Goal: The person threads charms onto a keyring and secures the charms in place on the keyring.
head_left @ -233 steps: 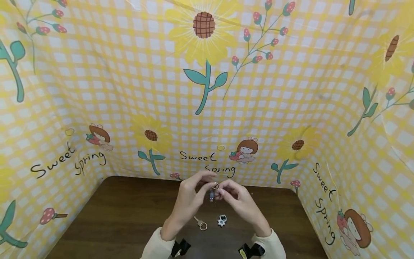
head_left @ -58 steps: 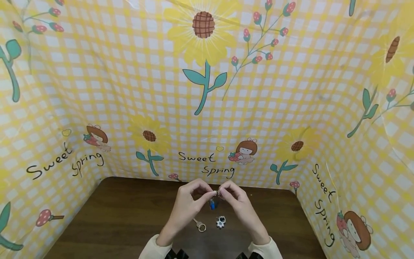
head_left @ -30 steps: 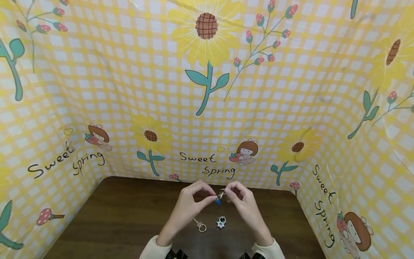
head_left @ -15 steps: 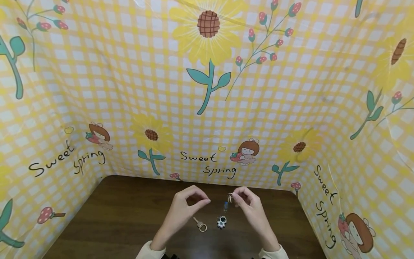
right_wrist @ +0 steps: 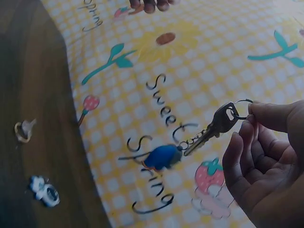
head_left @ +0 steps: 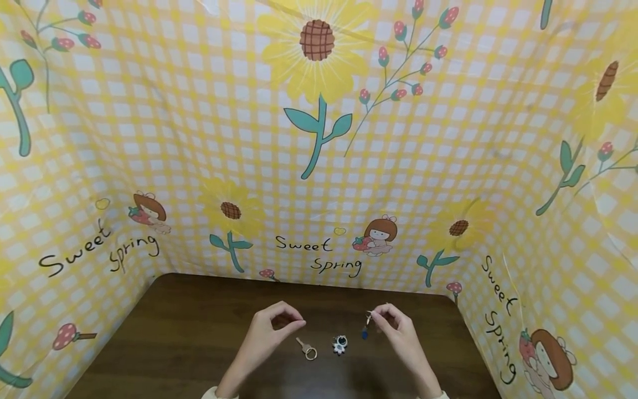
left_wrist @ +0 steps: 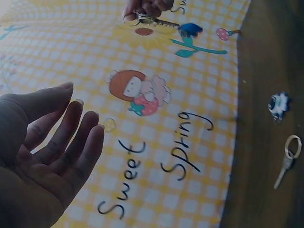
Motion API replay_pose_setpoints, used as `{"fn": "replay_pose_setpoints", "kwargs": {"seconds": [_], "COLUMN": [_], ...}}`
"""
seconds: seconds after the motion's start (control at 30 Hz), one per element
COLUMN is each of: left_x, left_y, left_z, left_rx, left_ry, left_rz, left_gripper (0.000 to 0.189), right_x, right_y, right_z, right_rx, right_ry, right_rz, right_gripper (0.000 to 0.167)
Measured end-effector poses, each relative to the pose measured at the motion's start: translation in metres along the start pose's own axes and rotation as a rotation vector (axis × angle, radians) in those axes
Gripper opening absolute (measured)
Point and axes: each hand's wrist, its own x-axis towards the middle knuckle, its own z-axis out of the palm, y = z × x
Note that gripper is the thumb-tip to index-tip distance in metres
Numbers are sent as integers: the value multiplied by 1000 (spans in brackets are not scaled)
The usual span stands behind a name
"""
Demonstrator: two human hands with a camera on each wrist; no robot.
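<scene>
My right hand (head_left: 401, 328) pinches a metal key ring (right_wrist: 239, 118) between thumb and fingertips. From that ring hang a key (right_wrist: 221, 121) and, on a short chain, a blue charm (right_wrist: 164, 156); all of it is held up above the table. On the other side, my left hand (head_left: 269, 332) is raised with nothing in it, its fingers loosely bent and the thumb near the index fingertip. A second key (head_left: 305, 344) with a gold-coloured ring (head_left: 316, 355) lies on the table near the left hand. Between the hands lies a small white and black figure charm (head_left: 339, 346).
The dark brown wooden table (head_left: 199, 321) is closed in at the back and both sides by a yellow checked cloth (head_left: 164, 138). Printed sunflowers, girls and lettering cover the cloth.
The hands, together at the ring earlier, have separated. My left hand let go and moved left; my right hand carried ring, key and blue charm rightward. The things on the table stayed put.
</scene>
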Motion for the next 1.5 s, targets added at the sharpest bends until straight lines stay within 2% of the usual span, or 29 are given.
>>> {"fn": "replay_pose_setpoints", "kwargs": {"seconds": [0.33, 0.57, 0.87, 1.07, 1.23, 1.4, 1.5], "left_x": [-8, -15, -17, -20, -26, -29, -31], "left_y": [-27, -38, -52, -59, -69, -73, -77], "left_z": [-4, -6, -8, -9, -7, -8, -8], "left_rx": [-7, -38, -2, 21, 20, 20, 27], "left_ry": [-53, -62, -67, -75, -84, -82, -82], "left_rz": [-121, -147, -220, -225, -204, -197, -219], "left_gripper": [7, 6, 6, 5, 5, 5, 5], "right_x": [-1, -1, -5, -10, -13, -16, -18], "right_y": [39, 69, 103, 131, 154, 165, 168], "right_z": [-12, -16, -22, -30, -41, -49, -52], "right_rx": [-55, -48, -62, 1, 25, 34, 27], "right_ry": [48, 54, 112, 143, 149, 169, 191], "right_rz": [67, 92, 207, 293, 338, 366, 390], "right_gripper": [14, 15, 18, 25, 26, 32, 34]}}
